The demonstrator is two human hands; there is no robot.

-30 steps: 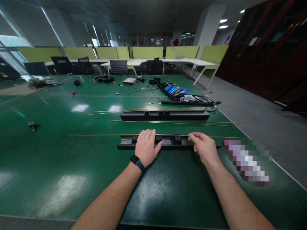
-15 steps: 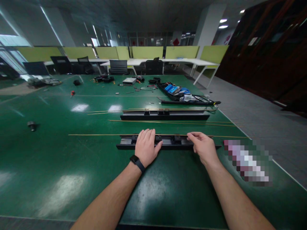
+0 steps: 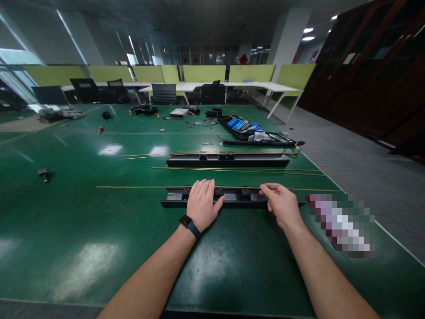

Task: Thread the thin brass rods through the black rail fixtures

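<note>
A black rail with an open channel [image 3: 232,203] lies crosswise on the green table in front of me, with several dark blocks [image 3: 245,192] in it. My left hand [image 3: 202,201] rests over the rail's left half, fingers stretched out and thumb apart, covering part of the blocks. Along the rail's far edge runs a thin brass-coloured rod [image 3: 133,187], which sticks out past both rail ends. My right hand [image 3: 280,201] pinches this rod between thumb and forefinger near the rail's right end. The exact contact is partly hidden by the fingers.
A second similar rail [image 3: 229,163] lies farther back, with more thin rods [image 3: 186,169] around it. Behind are a dark tray with blue packs [image 3: 241,124] and a silver box [image 3: 179,113]. A pixelated item [image 3: 338,226] lies right, a small metal part [image 3: 44,174] left.
The rod's left end has slid very slightly to the right, along with my right hand. My left hand and the rail look unmoved.
</note>
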